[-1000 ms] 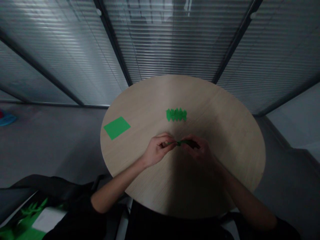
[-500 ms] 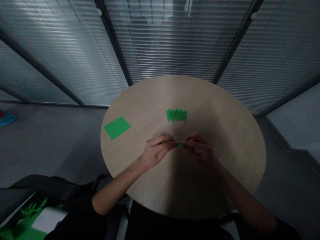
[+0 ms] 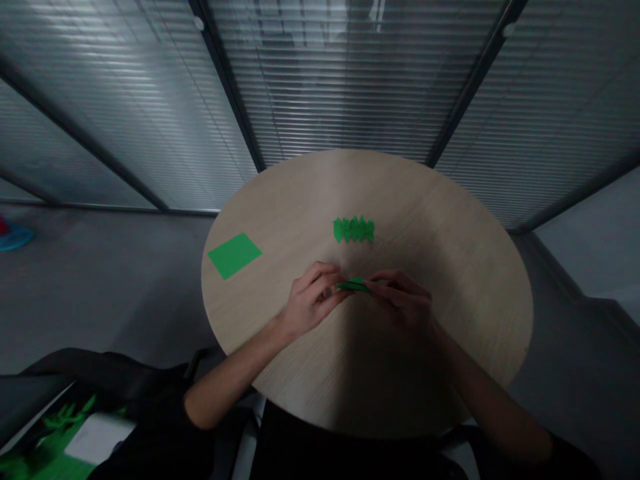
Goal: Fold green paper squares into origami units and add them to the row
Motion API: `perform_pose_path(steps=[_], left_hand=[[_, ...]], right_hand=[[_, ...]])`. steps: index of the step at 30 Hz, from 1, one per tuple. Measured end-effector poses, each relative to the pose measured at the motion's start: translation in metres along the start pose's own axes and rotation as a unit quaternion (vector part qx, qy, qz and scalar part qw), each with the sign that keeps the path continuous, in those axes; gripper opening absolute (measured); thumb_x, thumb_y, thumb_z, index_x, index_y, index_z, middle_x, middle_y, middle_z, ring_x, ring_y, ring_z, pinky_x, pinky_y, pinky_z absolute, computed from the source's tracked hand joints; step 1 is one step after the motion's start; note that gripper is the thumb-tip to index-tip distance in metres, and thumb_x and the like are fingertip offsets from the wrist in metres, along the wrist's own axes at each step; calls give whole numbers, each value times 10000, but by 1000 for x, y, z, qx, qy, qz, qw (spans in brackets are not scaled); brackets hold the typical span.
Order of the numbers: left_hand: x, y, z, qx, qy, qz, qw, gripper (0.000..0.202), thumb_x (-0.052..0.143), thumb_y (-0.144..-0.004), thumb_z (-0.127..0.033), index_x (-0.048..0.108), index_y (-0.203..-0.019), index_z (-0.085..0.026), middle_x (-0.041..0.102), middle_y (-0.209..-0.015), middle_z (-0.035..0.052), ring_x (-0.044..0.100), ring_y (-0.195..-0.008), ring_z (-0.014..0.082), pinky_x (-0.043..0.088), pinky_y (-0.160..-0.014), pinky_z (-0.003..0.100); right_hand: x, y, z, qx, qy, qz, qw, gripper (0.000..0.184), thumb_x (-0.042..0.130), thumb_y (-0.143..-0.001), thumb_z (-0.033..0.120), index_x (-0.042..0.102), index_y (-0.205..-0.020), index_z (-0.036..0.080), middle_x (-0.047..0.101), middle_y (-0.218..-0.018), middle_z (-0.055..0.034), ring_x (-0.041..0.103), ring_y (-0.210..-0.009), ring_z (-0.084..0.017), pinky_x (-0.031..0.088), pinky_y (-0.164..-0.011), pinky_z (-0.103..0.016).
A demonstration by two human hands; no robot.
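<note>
Above the middle of the wooden table, a small folded piece of green paper (image 3: 354,285) is held between my two hands. My right hand (image 3: 403,300) pinches its right end between thumb and fingers. At the left end, the bent fingers and thumb of my left hand (image 3: 315,297) close around the paper, more loosely than on the right. The exact fold is too small to make out. Just beyond my hands lies a row of folded green paper pieces (image 3: 354,230) with pointed edges, set side by side.
A flat green sheet of paper (image 3: 235,255) lies at the left of the round table (image 3: 300,193). Glass walls with blinds (image 3: 345,100) stand behind it. At lower left, a white object (image 3: 97,438) rests among green things beside a dark chair (image 3: 100,363).
My left fingers have loosened and drawn back slightly, so more of the folded green paper shows between my hands. The flat sheet and the row of pieces have stayed put.
</note>
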State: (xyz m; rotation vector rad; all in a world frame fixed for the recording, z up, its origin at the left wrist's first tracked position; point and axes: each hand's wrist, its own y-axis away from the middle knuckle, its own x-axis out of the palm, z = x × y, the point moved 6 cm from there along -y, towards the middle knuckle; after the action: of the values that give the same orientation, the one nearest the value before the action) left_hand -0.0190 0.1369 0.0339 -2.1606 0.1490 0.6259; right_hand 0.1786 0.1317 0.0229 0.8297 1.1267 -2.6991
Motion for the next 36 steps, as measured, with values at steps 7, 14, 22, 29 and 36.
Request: perform_pose_path(steps=[7, 14, 22, 29, 36], left_hand=[[0, 0, 0, 1, 7, 2, 1000, 73, 664, -963, -224, 657, -1009, -168, 647, -990, 65, 582, -701, 104, 504, -577, 207], [0, -2, -1, -8, 12, 8, 1000, 64, 643, -978, -234, 654, -966, -172, 663, -934, 50, 591, -700, 111, 500, -584, 218], [0, -3, 0, -25, 28, 10, 999, 84, 664, -968, -251, 654, -988, -170, 679, -909, 49, 608, -732, 127, 513, -621, 240], [2, -2, 2, -31, 22, 23, 999, 99, 643, -982, -255, 643, -1029, -167, 643, -850, 27, 586, -681, 119, 491, -593, 231], [8, 0, 5, -27, 3, 73, 997, 255, 661, -968, -326, 620, -1178, -187, 625, -1089, 96, 639, -860, 167, 557, -673, 266]], right_hand=[[5, 3, -4, 1, 9, 11, 1000, 268, 633, -963, 222, 771, -1172, 316, 733, -1008, -59, 670, -710, -137, 550, -657, -270], [6, -2, 1, 27, -9, 10, 1000, 240, 634, -955, 219, 786, -1127, 289, 738, -949, -62, 691, -778, -162, 554, -667, -277], [4, -9, 7, 40, -45, 1, 998, 195, 637, -934, 221, 803, -1030, 255, 730, -870, -57, 628, -648, -140, 532, -590, -265], [8, -9, -1, 112, -70, 30, 991, 177, 638, -919, 279, 790, -997, 233, 724, -816, -48, 622, -636, -145, 530, -605, -276], [24, 2, -25, 309, -219, 62, 923, 277, 686, -860, 353, 722, -1079, 188, 746, -783, -37, 623, -549, -131, 482, -486, -235]])
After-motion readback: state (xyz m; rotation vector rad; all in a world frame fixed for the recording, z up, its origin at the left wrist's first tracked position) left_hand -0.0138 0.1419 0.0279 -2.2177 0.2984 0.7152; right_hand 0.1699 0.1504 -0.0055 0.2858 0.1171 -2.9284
